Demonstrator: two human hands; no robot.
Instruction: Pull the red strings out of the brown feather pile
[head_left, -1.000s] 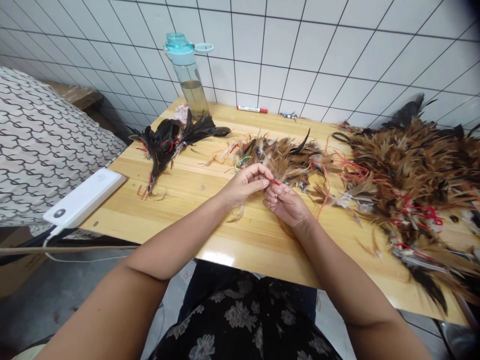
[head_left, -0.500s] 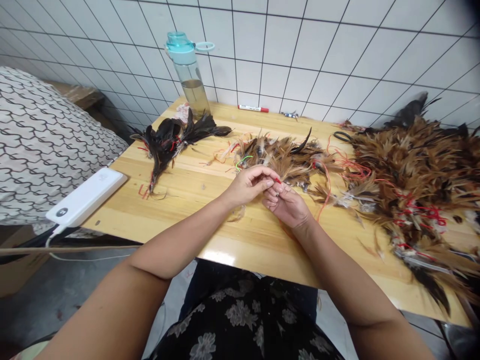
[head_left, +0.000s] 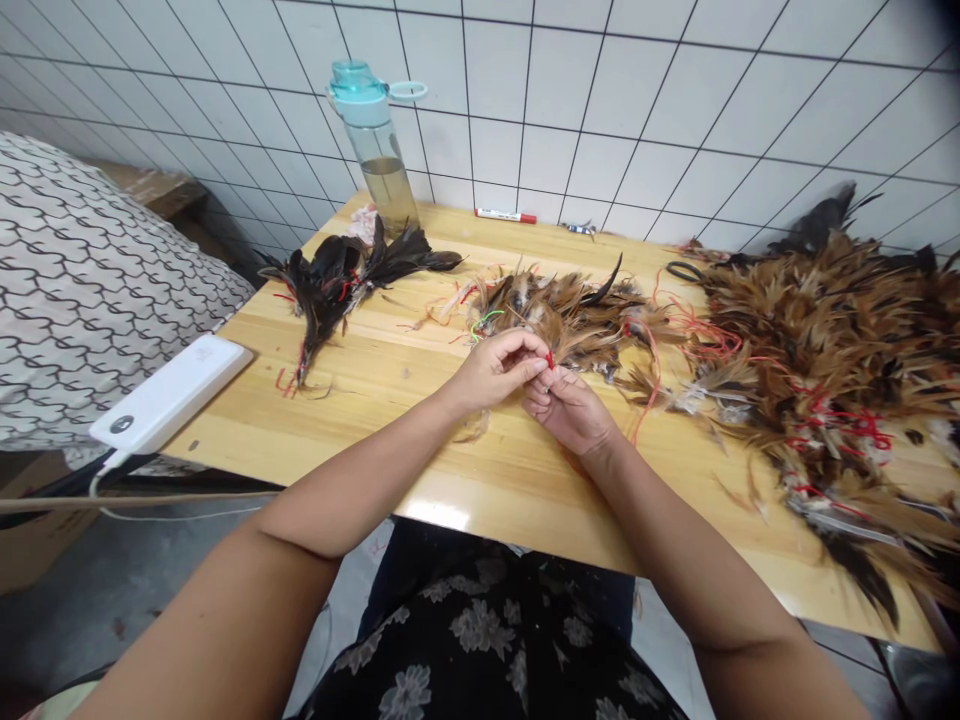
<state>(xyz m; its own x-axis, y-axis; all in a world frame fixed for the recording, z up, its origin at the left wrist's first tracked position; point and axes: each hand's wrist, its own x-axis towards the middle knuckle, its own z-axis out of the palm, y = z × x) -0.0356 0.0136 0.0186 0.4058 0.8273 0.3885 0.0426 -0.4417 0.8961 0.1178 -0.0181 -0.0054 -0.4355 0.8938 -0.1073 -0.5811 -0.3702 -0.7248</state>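
Observation:
My left hand and my right hand meet over the middle of the table, fingertips pinched together. Between them shows a small bit of red string; brown feathers fan out just behind it, and I cannot tell whether they belong to the held piece. Both hands are closed, and the fingers hide most of what they grip. Just beyond them lies a pile of brown feathers with a green thread at its left. An orange-red string curls to the right of my right hand.
Black feathers tied with red lie at the left. A big heap of brown feathers covers the table's right side. At the back stand a water bottle and a red-capped marker lying flat. A white power bank rests on the left edge.
The fingertips have shifted slightly, and the red string between them shows a little more upright and clearer. Everything on the table stays where it was.

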